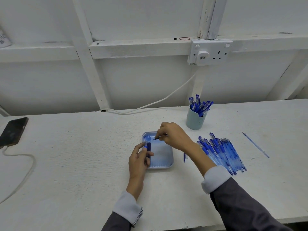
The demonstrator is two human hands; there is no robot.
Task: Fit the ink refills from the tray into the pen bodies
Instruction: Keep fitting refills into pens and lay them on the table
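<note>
Bench top [83, 155] in front of you: white paint, rough, gritty, matt. The tray [166, 167]: pale blue plastic, smooth, faint sheen. The pen bodies [223, 152] at your right: translucent blue plastic, glossy. The pen cup [194, 121]: matt teal plastic. The phone [13, 131]: glossy black face. Your sleeves [241, 202]: grey cloth, matt.

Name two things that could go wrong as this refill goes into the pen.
1. The thin refill, pinched in the right hand, could bend or miss the mouth of the body held in the left hand.
2. The right sleeve lies close beside the pile of pens and could scatter them.
</note>
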